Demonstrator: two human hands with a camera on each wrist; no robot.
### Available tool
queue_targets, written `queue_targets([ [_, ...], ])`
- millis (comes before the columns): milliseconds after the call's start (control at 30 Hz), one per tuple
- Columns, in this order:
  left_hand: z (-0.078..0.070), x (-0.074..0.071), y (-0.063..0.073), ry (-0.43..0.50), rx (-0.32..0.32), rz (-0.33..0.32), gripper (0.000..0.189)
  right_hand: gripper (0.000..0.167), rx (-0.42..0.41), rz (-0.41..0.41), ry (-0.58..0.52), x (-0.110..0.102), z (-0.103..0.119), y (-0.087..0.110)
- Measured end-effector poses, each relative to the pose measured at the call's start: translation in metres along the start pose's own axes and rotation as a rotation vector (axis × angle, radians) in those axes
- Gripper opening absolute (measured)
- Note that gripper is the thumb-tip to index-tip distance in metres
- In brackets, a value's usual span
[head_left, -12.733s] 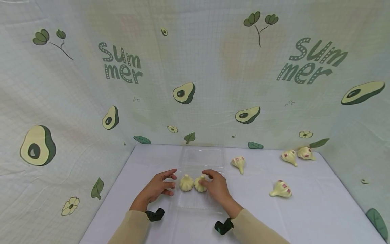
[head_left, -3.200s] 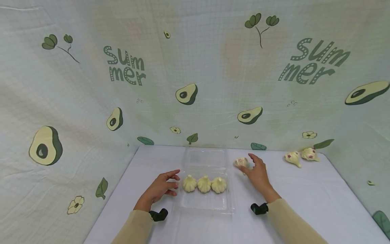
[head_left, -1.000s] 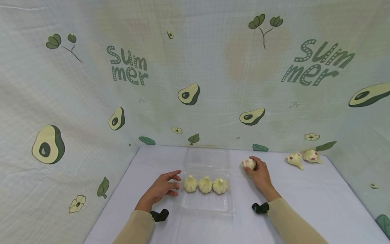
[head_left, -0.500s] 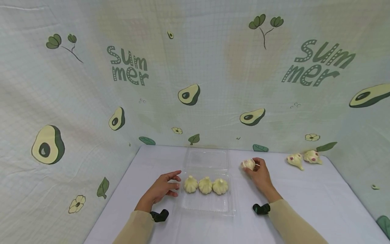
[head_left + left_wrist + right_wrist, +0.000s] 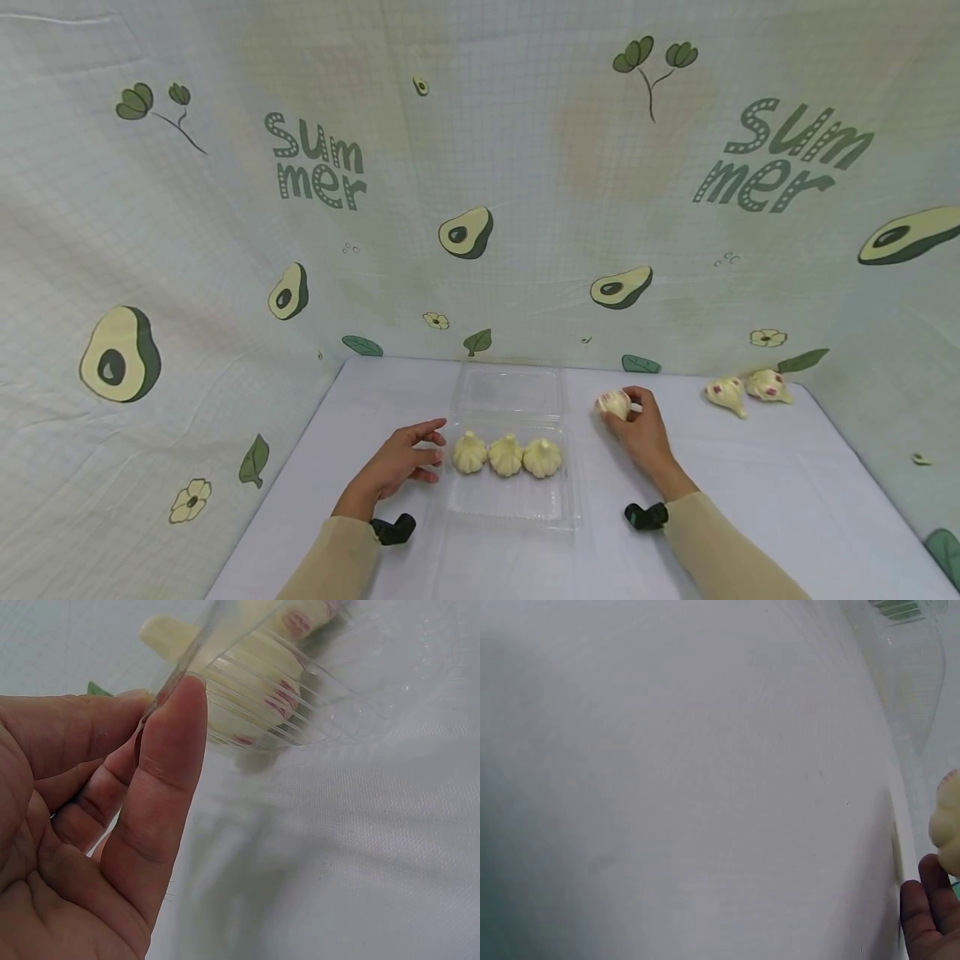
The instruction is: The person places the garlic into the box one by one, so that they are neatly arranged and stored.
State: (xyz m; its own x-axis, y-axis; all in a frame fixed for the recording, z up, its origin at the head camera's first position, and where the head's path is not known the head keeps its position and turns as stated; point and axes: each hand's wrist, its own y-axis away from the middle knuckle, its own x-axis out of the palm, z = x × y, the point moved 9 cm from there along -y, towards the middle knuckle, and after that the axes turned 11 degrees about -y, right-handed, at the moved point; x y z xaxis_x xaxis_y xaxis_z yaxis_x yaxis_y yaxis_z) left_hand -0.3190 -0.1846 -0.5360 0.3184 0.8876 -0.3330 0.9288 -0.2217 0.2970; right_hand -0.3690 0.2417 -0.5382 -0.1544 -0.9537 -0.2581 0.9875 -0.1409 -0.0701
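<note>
My left hand point(image 5: 396, 463) pinches the rim of a clear plastic clamshell box point(image 5: 504, 503) between thumb and finger, as the left wrist view shows. Three garlic bulbs stand in a row inside it, stems up: a left bulb point(image 5: 469, 454), a middle bulb point(image 5: 506, 457) and a right bulb point(image 5: 542, 458). To the right of the box, my right hand point(image 5: 639, 429) grips another garlic bulb point(image 5: 612, 405) with pinkish streaks. Part of this bulb point(image 5: 949, 821) shows at the right edge of the right wrist view, beside my fingertips.
The box's lid point(image 5: 507, 390) lies folded back behind it. Two more garlic bulbs, one nearer point(image 5: 725, 395) and one farther right point(image 5: 768, 386), lie at the table's back right corner. A printed curtain point(image 5: 525, 167) rises behind the white table point(image 5: 660, 533).
Since the oldest frame, a third bulb has come into the box and the front-right bulb has left the table. My right hand has gripped the bulb beside the lid and turned it.
</note>
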Motion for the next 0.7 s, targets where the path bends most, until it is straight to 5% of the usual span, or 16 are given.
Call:
queue_targets([
  [700,0.0005,0.0005,-0.0003,0.008,0.013,0.014,0.068,0.068,-0.005,0.024,-0.002,-0.0041,0.0028,0.0091],
])
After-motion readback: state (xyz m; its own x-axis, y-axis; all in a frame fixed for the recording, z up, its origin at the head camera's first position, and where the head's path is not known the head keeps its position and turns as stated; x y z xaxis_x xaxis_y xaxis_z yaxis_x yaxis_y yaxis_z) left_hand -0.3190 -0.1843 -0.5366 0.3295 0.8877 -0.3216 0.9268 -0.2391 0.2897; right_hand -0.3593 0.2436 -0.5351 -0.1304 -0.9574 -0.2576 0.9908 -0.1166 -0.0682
